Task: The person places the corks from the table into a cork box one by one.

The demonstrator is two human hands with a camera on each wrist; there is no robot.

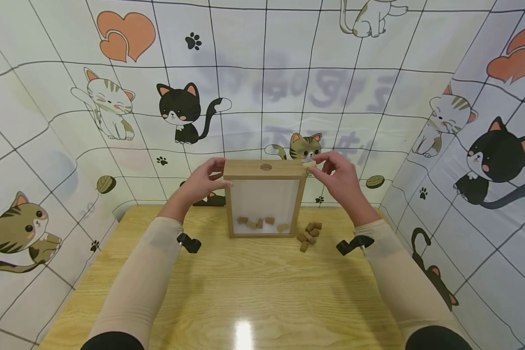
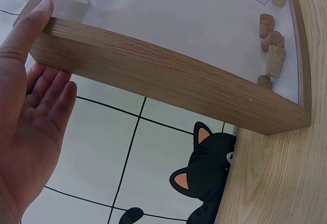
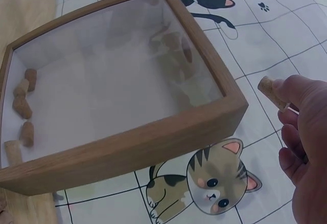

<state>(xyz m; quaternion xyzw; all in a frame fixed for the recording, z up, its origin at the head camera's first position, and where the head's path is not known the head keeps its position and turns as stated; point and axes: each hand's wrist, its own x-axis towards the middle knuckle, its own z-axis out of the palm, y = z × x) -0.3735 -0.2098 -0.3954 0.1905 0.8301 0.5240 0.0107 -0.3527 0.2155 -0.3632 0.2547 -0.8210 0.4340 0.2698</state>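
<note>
A shallow wooden box (image 1: 245,169) with a clear front stands upright on the table. Its top has a round hole (image 1: 266,167), and several wine corks (image 2: 276,60) lie along its bottom. My left hand (image 1: 197,183) holds the box's upper left corner, thumb on the front and fingers behind. Between thumb and fingers, my right hand (image 1: 340,179) pinches a cork (image 3: 272,93) just beyond the box's upper right corner. In the right wrist view that cork is apart from the frame.
Several loose corks (image 1: 309,234) lie in a pile on the wooden table (image 1: 245,282), by the box's lower right corner. Close behind the box rises a white cloth backdrop (image 1: 262,97) printed with cats, and more of it stands at both sides.
</note>
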